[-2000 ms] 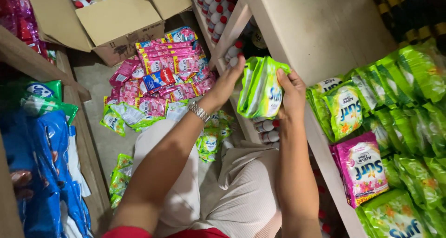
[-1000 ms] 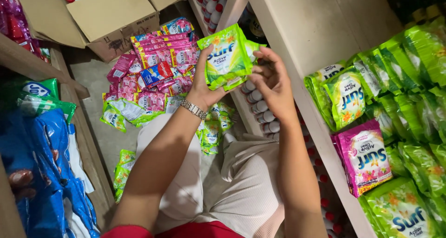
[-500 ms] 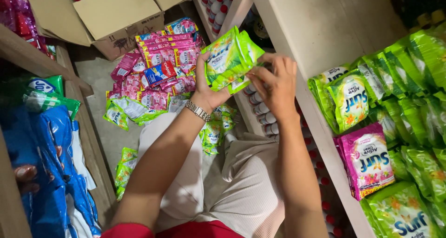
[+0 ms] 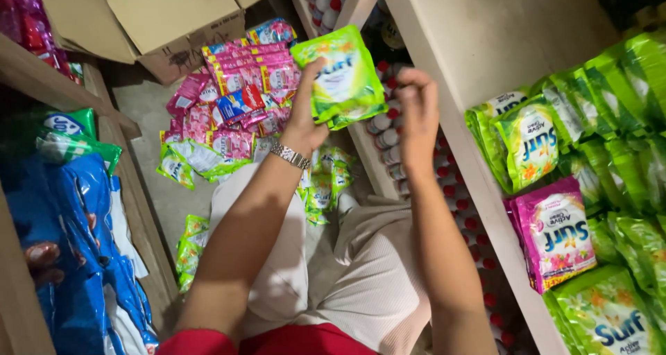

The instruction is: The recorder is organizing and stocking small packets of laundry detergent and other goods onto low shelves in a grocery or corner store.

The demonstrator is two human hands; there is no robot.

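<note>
My left hand (image 4: 307, 116) grips a stack of green detergent sachets (image 4: 340, 71) and holds it up in front of me, its printed face towards the camera. A metal watch (image 4: 290, 155) sits on that wrist. My right hand (image 4: 418, 109) is just right of the stack with its fingers curled in. A narrow gap shows between it and the sachets' edge. I sit on the floor with pale trousers (image 4: 361, 279) below my arms.
Green sachets (image 4: 534, 140) and a pink one (image 4: 555, 234) fill the pale shelf (image 4: 479, 50) at right. Pink sachets (image 4: 236, 98) lie heaped on the floor by an open cardboard box (image 4: 166, 15). Red-capped bottles (image 4: 388, 154) stand under the shelf; blue packs (image 4: 76, 223) hang at left.
The stack turned from edge-on to face-on and rose slightly leftward. My right hand, which pressed against it before, has come off its right edge.
</note>
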